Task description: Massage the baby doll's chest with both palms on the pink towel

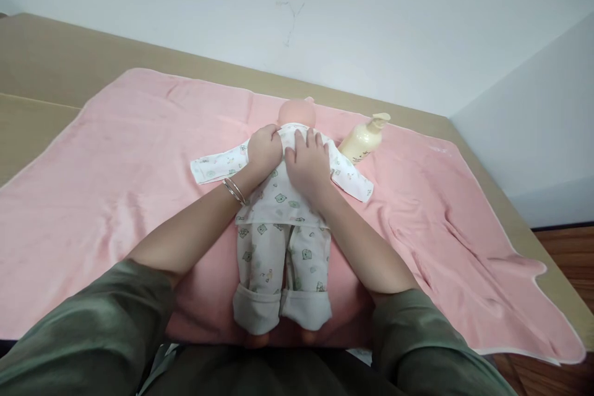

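A baby doll (297, 112) lies stretched out, its smooth round head at the far end and no face showing. It wears a white long-sleeved shirt (283, 197) with small green prints and matching trousers (265, 253) with turned-up cuffs. Two feet peek out below the cuffs. My left hand (265, 150), with bracelets at the wrist, is curled closed over the shirt's left shoulder near the collar; its fingertips are partly hidden. Flat on the upper shirt, right of centre, rests my right hand (310, 164), fingers spread and holding nothing. Both shirt sleeves extend outward.
Under the doll spreads a wrinkled pink blanket (139, 167) on a tan tabletop (41, 68). A cream pump bottle (364, 139) lies tilted beside the right sleeve. A white wall (394, 31) stands behind the table. Wooden flooring (568, 253) shows at right.
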A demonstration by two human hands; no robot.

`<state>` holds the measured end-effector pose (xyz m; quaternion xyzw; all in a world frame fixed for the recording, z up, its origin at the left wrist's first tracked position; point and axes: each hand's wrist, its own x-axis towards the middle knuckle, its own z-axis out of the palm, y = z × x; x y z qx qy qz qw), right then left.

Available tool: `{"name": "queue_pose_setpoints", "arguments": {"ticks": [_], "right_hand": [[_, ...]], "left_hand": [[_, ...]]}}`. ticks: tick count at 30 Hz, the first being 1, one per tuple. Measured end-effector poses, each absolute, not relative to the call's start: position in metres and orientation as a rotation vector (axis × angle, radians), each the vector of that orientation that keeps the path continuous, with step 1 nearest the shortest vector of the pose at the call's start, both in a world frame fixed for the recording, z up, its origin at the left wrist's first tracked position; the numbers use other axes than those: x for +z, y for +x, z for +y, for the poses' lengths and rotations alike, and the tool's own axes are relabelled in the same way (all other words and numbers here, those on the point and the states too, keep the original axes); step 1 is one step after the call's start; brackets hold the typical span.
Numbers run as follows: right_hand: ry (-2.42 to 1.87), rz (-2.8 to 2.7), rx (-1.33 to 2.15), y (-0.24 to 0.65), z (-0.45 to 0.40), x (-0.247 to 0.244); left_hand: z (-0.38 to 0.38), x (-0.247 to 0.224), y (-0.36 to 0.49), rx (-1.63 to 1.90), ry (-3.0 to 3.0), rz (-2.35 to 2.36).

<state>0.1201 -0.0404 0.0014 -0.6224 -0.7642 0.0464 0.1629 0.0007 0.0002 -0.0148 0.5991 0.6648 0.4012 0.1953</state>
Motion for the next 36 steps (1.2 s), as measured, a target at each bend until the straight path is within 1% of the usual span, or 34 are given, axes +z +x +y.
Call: {"name": "queue_pose_setpoints", "arguments": {"ticks": [4, 6, 9, 12, 15, 17, 19, 21, 24, 26, 31, 36], "right_hand": [[-1.522, -2.399, 0.027, 0.109, -0.057, -0.002], [-1.424, -2.476, 0.089, 0.116, -0.047, 0.000], [-1.293, -2.544, 0.286, 0.136, -0.020, 0.004], [-1.426, -2.402, 0.351, 0.151, -0.003, 0.007], [-1.667, -2.260, 0.246, 0.148, -0.009, 0.007], [-1.729, -2.248, 0.133, 0.142, -0.020, 0.005], [-1.636, -2.322, 0.056, 0.137, -0.029, 0.002], [-1.437, -2.444, 0.038, 0.137, -0.034, 0.000], [-1.164, -2.578, 0.078, 0.143, -0.032, -0.001], [-1.103, -2.588, 0.133, 0.146, -0.028, -0.001], [-1.323, -2.412, 0.291, 0.150, -0.018, -0.002], [-1.503, -2.222, 0.376, 0.161, -0.002, -0.005]], "left_hand": [[0.004, -0.023, -0.004, 1.198, 1.619, 1.820], [0.005, -0.027, -0.005, 1.233, 1.602, 1.796], [0.005, -0.029, -0.006, 1.251, 1.639, 1.769], [0.003, -0.028, -0.006, 1.222, 1.709, 1.780], [0.001, -0.027, -0.006, 1.207, 1.721, 1.783], [0.000, -0.027, -0.006, 1.209, 1.704, 1.783], [0.000, -0.028, -0.006, 1.201, 1.691, 1.792], [-0.001, -0.029, -0.006, 1.193, 1.693, 1.797], [-0.001, -0.029, -0.007, 1.189, 1.694, 1.781], [-0.002, -0.028, -0.007, 1.169, 1.693, 1.783], [-0.007, -0.020, -0.001, 1.067, 1.891, 1.840], [-0.035, -0.019, 0.023, 0.961, 2.215, 1.815]]}}
